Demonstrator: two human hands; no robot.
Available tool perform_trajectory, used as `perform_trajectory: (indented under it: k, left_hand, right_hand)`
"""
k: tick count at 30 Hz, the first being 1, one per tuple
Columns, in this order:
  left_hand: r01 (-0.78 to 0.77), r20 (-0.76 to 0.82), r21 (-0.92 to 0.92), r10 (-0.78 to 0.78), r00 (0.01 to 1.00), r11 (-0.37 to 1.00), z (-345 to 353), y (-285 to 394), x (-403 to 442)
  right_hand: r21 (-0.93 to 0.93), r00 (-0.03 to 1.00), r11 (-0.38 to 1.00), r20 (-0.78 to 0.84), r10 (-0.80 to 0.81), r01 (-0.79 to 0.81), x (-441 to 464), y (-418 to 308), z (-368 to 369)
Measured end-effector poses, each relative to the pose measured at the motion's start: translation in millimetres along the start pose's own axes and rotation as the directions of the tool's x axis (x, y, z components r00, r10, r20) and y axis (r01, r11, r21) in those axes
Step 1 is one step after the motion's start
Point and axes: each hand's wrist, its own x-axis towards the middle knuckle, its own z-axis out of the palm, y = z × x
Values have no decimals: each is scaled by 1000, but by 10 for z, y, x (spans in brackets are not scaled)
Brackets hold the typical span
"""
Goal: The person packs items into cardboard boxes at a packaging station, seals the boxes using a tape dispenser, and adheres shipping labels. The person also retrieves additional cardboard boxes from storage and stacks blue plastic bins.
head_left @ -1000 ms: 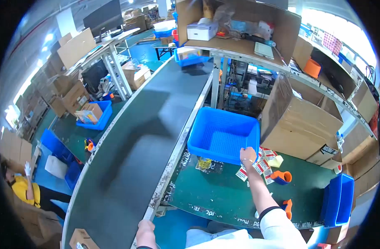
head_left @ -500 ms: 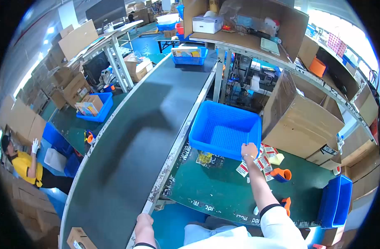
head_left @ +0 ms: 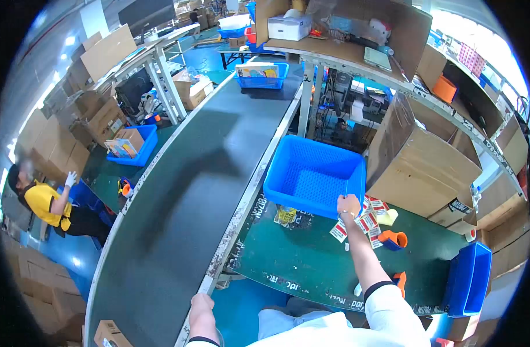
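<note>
An empty blue basket (head_left: 314, 176) stands on the green table (head_left: 300, 260), at its far left corner beside the conveyor. My right hand (head_left: 349, 205) is closed on the basket's near right rim. Lower left, my left hand (head_left: 202, 303) is closed round the metal edge rail (head_left: 219, 254) of the conveyor. Red and white labels (head_left: 367, 222) lie just right of the basket, with an orange and blue tape dispenser (head_left: 393, 239) near them.
The dark conveyor belt (head_left: 190, 191) carries a loaded blue basket (head_left: 262, 76) at its far end and a small carton (head_left: 110, 335) nearby. A large carton (head_left: 418, 168) and blue bins (head_left: 468, 280) stand right. A co-worker in yellow (head_left: 45, 202) is at left.
The co-worker at left has moved up and towards the belt. The loaded basket at the belt's far end has shifted slightly left. Both my hands keep their grip.
</note>
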Motion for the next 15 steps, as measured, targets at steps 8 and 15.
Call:
perform_trajectory:
  k: [8, 15]
  left_hand:
    - [-24, 124, 18, 22, 992, 1000, -15, -3, 37]
    - [-667, 855, 516, 279, 436, -537, 307, -96, 1498]
  right_hand:
    - [8, 1000, 1000, -1, -5, 5, -12, 6, -7]
    - [19, 1000, 1000, 8, 3, -4, 5, 4, 5]
